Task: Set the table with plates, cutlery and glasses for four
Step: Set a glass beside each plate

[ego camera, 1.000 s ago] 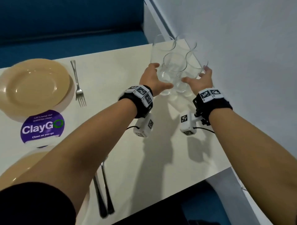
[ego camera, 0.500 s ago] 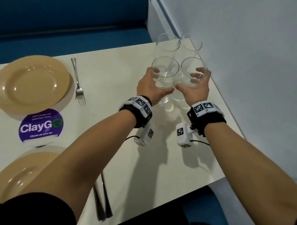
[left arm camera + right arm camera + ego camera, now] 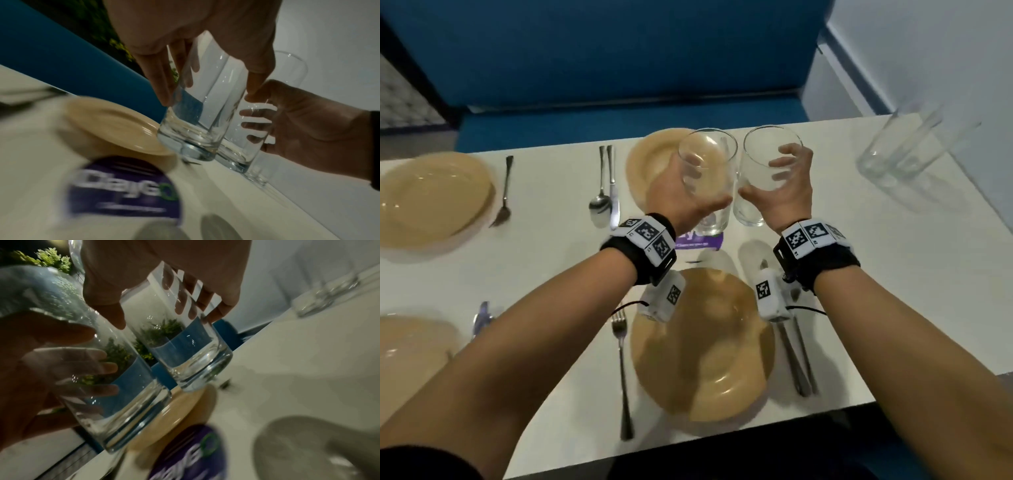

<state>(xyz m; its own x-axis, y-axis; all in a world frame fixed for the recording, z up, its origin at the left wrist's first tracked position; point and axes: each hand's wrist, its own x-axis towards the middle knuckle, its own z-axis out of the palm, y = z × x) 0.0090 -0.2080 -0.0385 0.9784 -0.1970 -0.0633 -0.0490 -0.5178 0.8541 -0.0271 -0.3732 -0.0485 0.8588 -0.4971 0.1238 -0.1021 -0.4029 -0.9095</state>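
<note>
Two clear tumblers are held side by side above the middle of the white table (image 3: pixel 544 260). My left hand (image 3: pixel 705 186) grips the left glass (image 3: pixel 709 219) round its side, over the far centre plate (image 3: pixel 650 161). My right hand (image 3: pixel 767 174) grips the right glass (image 3: pixel 751 212) the same way. In the left wrist view the left glass (image 3: pixel 201 113) hangs clear of the table, with the right glass (image 3: pixel 244 146) just behind it. Two more glasses (image 3: pixel 904 154) stand at the back right corner. Several tan plates are laid, one near me (image 3: pixel 702 346).
A fork (image 3: pixel 623 370) lies left of the near plate and a knife and spoon (image 3: pixel 798 359) on its right. Another spoon and knife (image 3: pixel 604 185) lie left of the far centre plate. A purple sticker (image 3: pixel 698 241) marks the middle. A blue bench (image 3: pixel 619 120) runs behind; a wall stands on the right.
Both hands closed on the two front glasses at the back right corner, lifted them and carried them left towards the table's middle. Two glasses stayed in the corner.
</note>
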